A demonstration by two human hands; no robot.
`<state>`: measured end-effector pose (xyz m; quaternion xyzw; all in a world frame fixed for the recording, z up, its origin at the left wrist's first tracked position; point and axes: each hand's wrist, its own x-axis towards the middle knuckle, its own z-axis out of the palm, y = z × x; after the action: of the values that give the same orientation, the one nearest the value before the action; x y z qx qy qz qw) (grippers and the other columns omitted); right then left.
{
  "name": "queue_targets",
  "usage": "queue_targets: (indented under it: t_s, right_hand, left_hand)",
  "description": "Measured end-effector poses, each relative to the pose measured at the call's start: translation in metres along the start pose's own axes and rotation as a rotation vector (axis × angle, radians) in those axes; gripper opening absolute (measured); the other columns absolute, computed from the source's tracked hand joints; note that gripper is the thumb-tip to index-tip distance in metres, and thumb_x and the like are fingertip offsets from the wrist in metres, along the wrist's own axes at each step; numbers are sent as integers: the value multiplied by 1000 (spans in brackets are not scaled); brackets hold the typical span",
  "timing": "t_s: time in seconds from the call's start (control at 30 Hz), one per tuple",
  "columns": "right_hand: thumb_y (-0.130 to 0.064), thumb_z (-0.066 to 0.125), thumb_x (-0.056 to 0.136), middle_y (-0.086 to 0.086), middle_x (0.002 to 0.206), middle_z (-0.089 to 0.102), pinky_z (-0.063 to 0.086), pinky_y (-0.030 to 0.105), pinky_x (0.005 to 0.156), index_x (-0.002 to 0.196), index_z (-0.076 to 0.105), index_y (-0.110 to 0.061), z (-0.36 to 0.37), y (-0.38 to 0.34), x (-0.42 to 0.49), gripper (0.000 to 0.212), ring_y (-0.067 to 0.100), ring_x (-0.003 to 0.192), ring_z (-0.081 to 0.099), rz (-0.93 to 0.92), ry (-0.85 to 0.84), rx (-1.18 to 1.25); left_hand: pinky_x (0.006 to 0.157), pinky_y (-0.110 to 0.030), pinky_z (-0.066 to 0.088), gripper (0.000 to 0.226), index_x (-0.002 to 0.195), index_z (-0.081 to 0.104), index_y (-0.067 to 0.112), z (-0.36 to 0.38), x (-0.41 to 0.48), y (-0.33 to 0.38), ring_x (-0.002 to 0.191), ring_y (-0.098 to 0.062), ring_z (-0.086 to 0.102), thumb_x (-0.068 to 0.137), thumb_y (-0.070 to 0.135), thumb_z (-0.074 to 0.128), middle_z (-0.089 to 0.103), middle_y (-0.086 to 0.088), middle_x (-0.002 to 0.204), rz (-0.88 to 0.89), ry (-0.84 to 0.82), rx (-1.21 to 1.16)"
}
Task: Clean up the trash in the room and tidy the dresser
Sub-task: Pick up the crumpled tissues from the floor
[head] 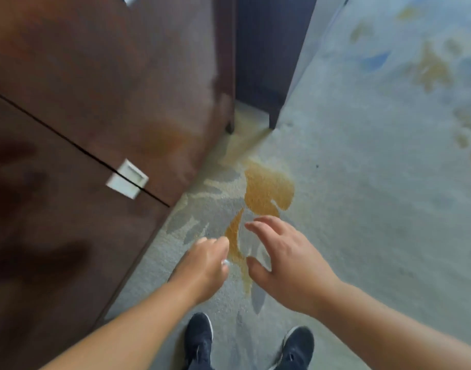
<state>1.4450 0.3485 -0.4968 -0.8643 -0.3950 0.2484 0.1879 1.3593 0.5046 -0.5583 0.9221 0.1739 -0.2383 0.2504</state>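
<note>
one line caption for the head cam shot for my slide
Standing by a dark wood dresser, left hand curled and right hand open above patterned carpet.

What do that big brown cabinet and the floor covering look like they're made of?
The cabinet looks like dark reddish-brown wood or wood veneer with a semi-gloss finish: faint shadows and reflections show on its panels. Its small pale handle may be metal or plastic; blur hides which. The floor is carpet, with a fuzzy matte pile in grey with ochre patches.
</note>
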Motion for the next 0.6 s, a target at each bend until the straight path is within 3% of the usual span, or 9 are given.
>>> queue_targets:
  t_s: [0.17,0.3,0.47,0.6]
  right_hand:
    - [-44,48,90,-11,148,32,25,22,108,143,34,-28,-121,-73,-28,58,9,136,30,-128,55,-43]
    - [-42,50,89,-10,147,34,26,22,107,143,36,-27,-197,-130,-41,58,10,134,33,-257,115,-105]
    - [-43,49,90,-10,146,35,26,24,108,142,36,-27,-247,-187,-57,56,10,134,32,-394,159,-152]
    - [-42,49,90,-10,145,38,30,27,108,142,38,-27,-263,-228,-65,55,10,133,34,-493,158,-187]
  left_hand:
    - [64,-36,40,13,97,46,24,-115,-86,47,77,-24,51,88,18,52,42,7,97,36,176,-78]
    - [75,-40,48,15,94,54,24,-195,-141,76,85,-22,58,84,14,52,53,8,100,72,354,-112]
    - [70,-35,45,15,84,57,21,-258,-201,98,80,-22,55,84,12,45,59,4,83,55,485,4]
    - [67,-34,45,10,84,55,24,-290,-241,91,82,-25,58,84,22,45,64,2,84,17,583,39]
